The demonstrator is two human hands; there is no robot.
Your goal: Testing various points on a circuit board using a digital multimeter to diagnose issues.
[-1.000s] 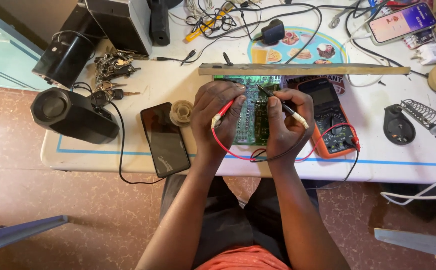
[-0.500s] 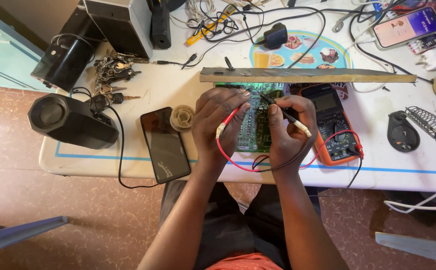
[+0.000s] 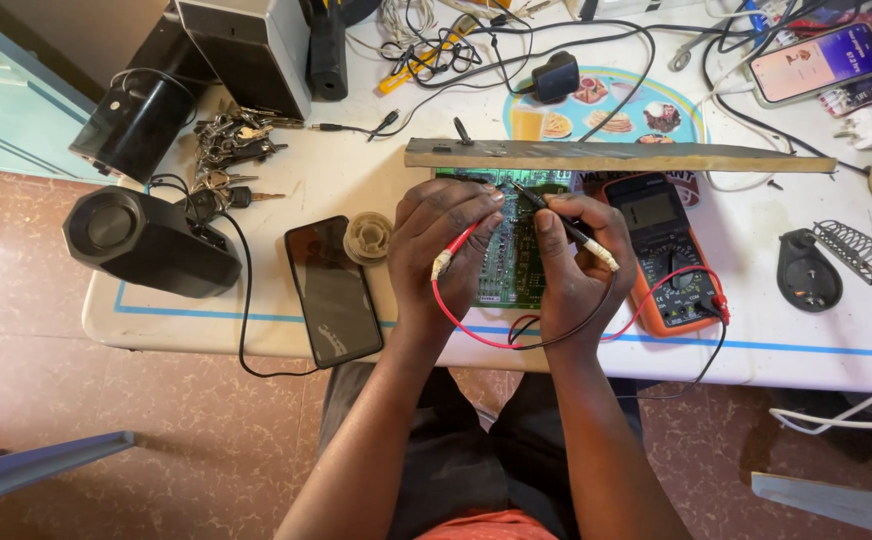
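Note:
A green circuit board (image 3: 516, 255) lies on the white table between my hands. My left hand (image 3: 441, 245) grips the red test probe (image 3: 456, 248), its tip on the board under my fingers. The black test probe (image 3: 568, 228) is held pen-like in my right hand (image 3: 576, 265), its tip touching the board's upper part. Red and black leads loop below my hands to an orange-cased multimeter (image 3: 664, 250) lying just right of my right hand.
A dark phone (image 3: 333, 290) and a solder spool (image 3: 367, 238) lie left of the board. A wooden strip (image 3: 616, 155) lies behind it. Black speakers (image 3: 146, 240), keys (image 3: 226, 150), a soldering iron stand (image 3: 836, 260), a second phone (image 3: 818, 62) and tangled cables crowd the table.
My hands and both probes stay on the board with only small shifts. The view has drifted slightly.

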